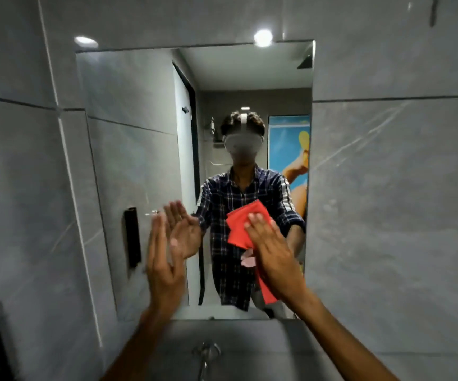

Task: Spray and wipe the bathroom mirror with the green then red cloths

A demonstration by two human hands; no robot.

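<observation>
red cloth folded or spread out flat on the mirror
Folded: the red cloth shows stacked, layered edges above the right hand pressing it to the mirror, and a loose end hangs below.

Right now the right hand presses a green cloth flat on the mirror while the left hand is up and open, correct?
No: the head view shows the cloth is red, not green. The right hand presses it flat on the mirror; the left hand is up and open.

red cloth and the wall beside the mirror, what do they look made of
Red cloth: soft woven or microfibre fabric, matte; folds and droops under the right hand. Wall: grey stone-look tiles, probably ceramic or marble, semi-gloss; pale veins, joints and lamp glare show.
</observation>
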